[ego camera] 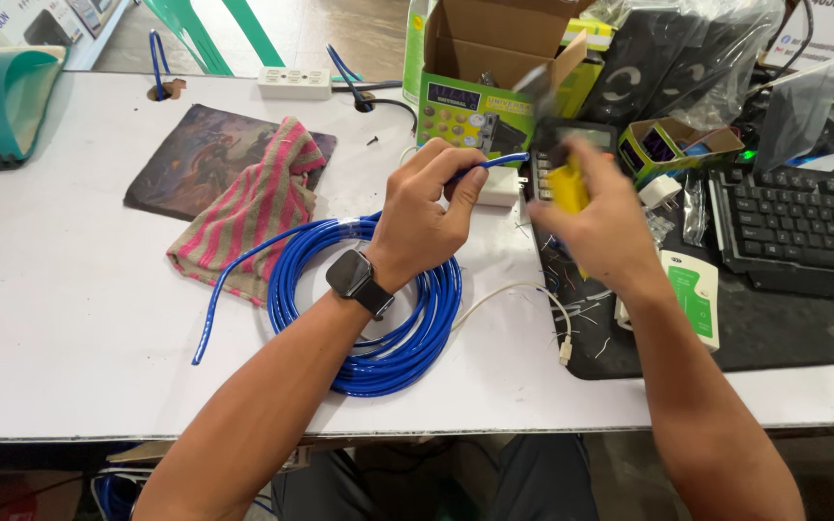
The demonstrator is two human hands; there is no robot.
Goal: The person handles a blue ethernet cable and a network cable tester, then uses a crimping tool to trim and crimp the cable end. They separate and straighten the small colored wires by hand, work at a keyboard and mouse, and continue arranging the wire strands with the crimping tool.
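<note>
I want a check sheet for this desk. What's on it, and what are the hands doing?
Surface: white table, black mat at right.
Job's things: coiled blue cable; yellow-handled tool.
Clutter: striped pink cloth, green cardboard box, black keyboard, white-green tester.
Grippers: left hand pinches the cable end; right hand grips the tool.
Cables: thin white lead.
Surroundings: white power strip.
</note>
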